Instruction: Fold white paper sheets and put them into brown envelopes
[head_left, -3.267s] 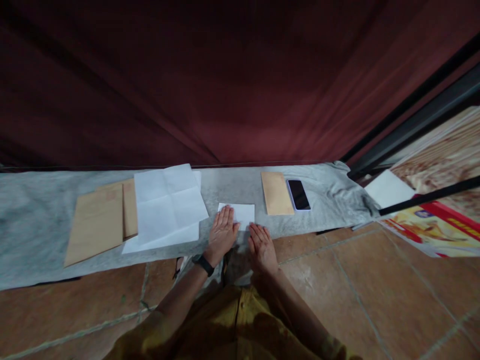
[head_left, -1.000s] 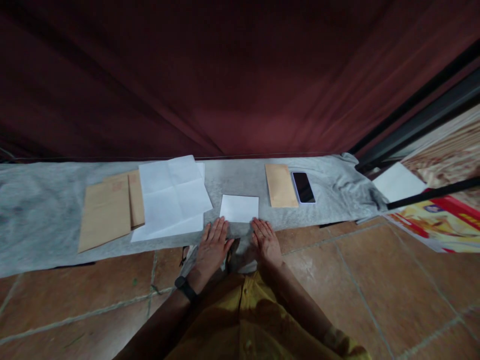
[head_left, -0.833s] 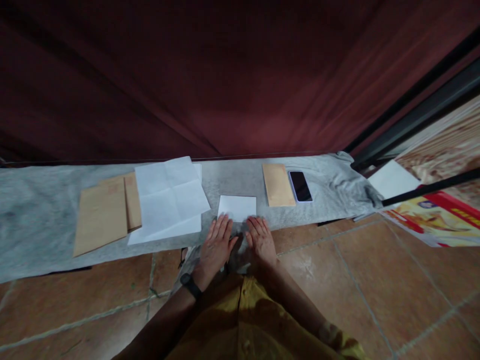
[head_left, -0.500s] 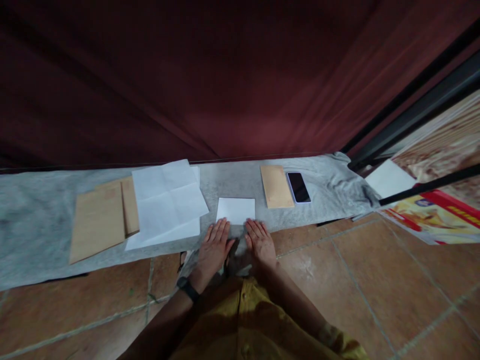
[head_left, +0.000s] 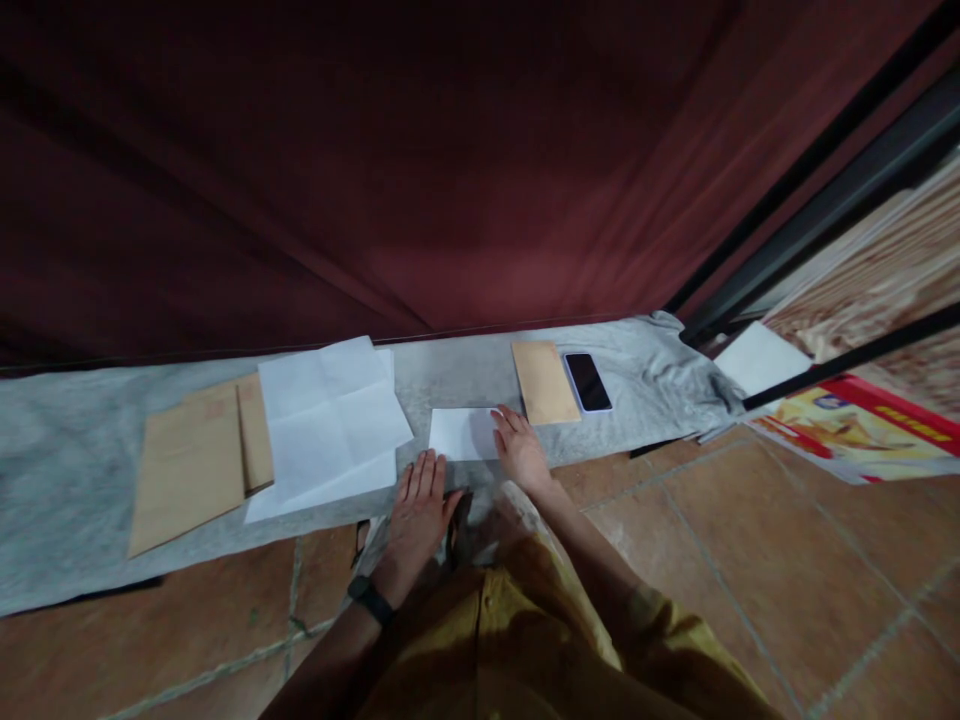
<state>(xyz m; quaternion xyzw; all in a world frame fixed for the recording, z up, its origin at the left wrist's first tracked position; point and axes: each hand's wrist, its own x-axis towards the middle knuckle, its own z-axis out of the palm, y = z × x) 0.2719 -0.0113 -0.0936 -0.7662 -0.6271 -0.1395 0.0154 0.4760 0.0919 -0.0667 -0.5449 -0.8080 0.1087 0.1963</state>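
The small white paper [head_left: 459,434] is laid on the grey cloth [head_left: 450,370], between the white sheets [head_left: 334,415] and the brown envelope [head_left: 546,382]. Its near left corner is touched by the left hand [head_left: 420,505], held flat with nothing gripped. Its right end is covered by the right hand [head_left: 521,450], loosely bent; whether paper is pinched cannot be told. The paper could be skewed by uneven pressure. On the red-and-yellow packaging [head_left: 862,425], lettering cannot be read.

A plain white paper rectangle [head_left: 462,434] lies flat, long sides crosswise, near the grey cloth's front edge [head_left: 480,476].
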